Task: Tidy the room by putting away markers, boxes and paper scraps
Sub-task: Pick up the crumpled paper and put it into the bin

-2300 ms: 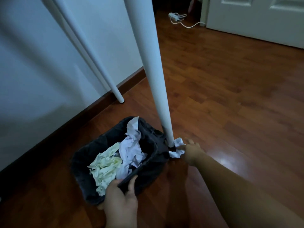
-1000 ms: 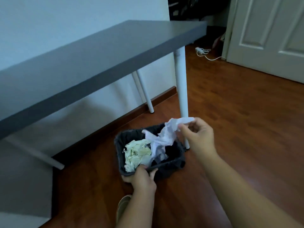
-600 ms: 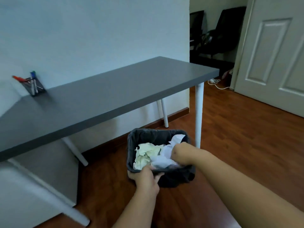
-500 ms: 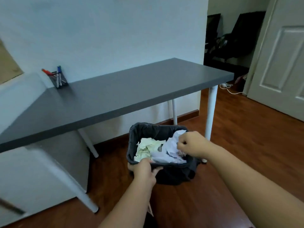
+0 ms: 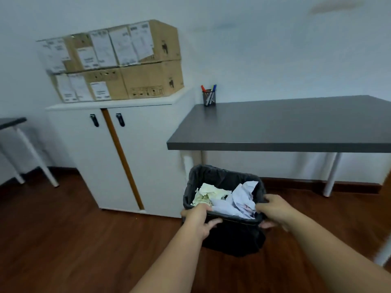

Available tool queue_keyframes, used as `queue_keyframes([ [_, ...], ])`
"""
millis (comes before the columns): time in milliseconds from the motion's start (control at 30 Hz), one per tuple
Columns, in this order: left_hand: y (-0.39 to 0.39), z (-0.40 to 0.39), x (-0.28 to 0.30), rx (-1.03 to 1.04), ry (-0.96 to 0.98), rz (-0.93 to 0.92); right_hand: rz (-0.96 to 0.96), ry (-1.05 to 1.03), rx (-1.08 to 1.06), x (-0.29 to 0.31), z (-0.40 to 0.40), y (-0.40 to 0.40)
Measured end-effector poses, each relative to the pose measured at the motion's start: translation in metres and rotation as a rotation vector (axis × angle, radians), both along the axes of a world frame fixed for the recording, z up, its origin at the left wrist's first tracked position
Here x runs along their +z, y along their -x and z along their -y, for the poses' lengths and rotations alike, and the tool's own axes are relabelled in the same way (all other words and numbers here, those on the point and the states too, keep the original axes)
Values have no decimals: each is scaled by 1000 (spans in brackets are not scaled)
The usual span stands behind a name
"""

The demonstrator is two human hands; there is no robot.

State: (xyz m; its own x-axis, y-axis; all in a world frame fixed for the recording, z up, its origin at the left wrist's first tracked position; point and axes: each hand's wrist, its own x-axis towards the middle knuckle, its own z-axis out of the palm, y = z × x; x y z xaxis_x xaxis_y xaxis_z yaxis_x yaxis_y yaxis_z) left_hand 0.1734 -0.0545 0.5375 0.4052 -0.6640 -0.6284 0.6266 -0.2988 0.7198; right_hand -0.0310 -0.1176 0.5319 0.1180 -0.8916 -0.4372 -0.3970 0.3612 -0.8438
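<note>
A black bin point(image 5: 220, 176) lined with a dark bag is held in front of me above the wooden floor. Crumpled white paper scraps point(image 5: 239, 200) and yellowish scraps point(image 5: 206, 193) fill it. My left hand point(image 5: 198, 218) grips the bin's near rim at its left corner. My right hand point(image 5: 273, 210) grips the rim at the right corner. A mesh cup of markers point(image 5: 209, 97) stands on the grey desk point(image 5: 285, 123) at its far left corner. Two stacked cardboard boxes point(image 5: 118, 62) sit on the white cabinet point(image 5: 118, 153).
The desk's white legs point(image 5: 331, 174) stand on the floor against the wall to the right. A small side table point(image 5: 14, 134) with white legs is at the far left. Bare wooden floor point(image 5: 63, 240) spreads in front of the cabinet.
My right hand picked a white scrap off the floor by the desk leg, dropped it into the bin, then took hold of the rim. I stood up; the view turned left toward the cabinet.
</note>
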Motion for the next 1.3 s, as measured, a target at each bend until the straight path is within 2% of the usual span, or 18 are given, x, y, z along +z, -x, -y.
queue_keyframes([
  [167, -112, -19, -12, -313, -147, 188, 2, 26, 85, 0, 15, -93],
  [233, -154, -18, -24, -392, -209, 321, 9, 8, 121, -5, 24, -121],
  [300, -189, -13, -38, -410, -250, 478, 4, -2, 158, -12, 35, -145],
  [467, -241, -9, -59, -494, -453, 1045, 28, 0, 204, -35, 56, -192],
  [600, -263, 0, -66, -427, -424, 1257, 63, -22, 177, -60, 67, -219],
  [700, -280, 16, -77, -413, -390, 1310, 86, -79, 151, -81, 76, -236],
  [933, -317, 47, -94, -412, -437, 1264, 116, -161, 124, -120, 98, -273],
  [1300, -366, 97, -154, -589, -546, 1316, 52, -202, 72, -183, 136, -331],
])
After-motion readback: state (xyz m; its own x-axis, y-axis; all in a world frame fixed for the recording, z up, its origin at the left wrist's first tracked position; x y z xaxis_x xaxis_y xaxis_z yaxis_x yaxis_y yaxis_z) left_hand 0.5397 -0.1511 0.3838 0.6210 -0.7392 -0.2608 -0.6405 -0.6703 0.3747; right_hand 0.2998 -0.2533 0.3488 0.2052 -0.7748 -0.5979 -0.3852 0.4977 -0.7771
